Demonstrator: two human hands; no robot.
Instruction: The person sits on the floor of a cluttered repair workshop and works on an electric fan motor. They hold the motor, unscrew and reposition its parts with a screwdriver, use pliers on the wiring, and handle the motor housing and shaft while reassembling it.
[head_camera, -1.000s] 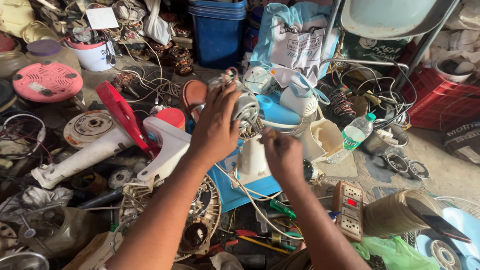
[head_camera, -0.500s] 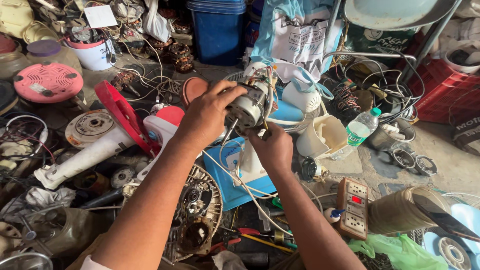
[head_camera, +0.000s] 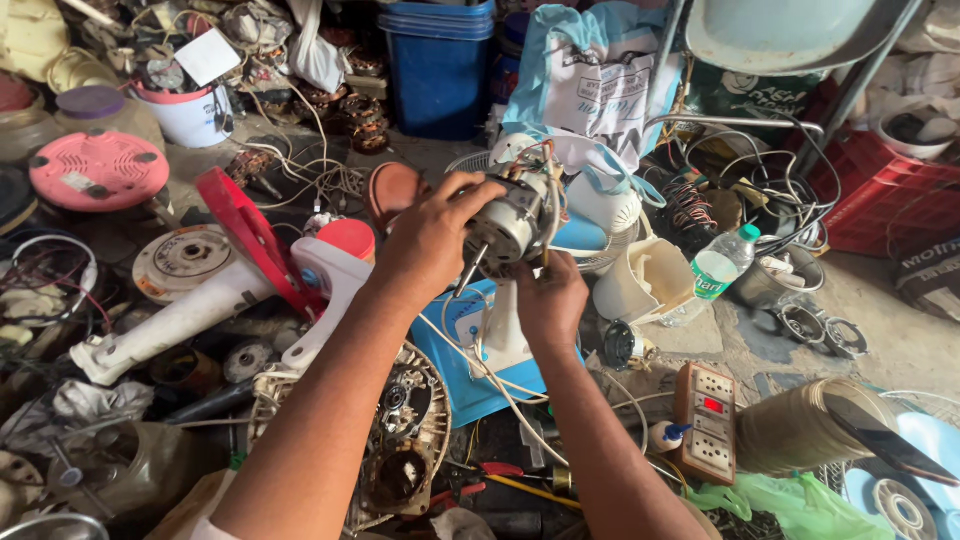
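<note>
While held up above the cluttered floor (head_camera: 880, 330), fan motor (head_camera: 505, 228) gripped from the left by left hand (head_camera: 432, 235), fingers curled tight around its metal body; shaft pointing down and toward the viewer; right hand (head_camera: 550, 300) just beneath, fingers pinched together on a wire (head_camera: 545, 245) at the motor's lower edge, exact hold partly hidden. Best done with the motor kept steady and only light pull on the wire; loose white wires (head_camera: 480, 360) trailing down to the blue fan base (head_camera: 470, 390) below, easy to snag. Nearby: plastic bottle (head_camera: 718, 268), power strip (head_camera: 706, 420).
</note>
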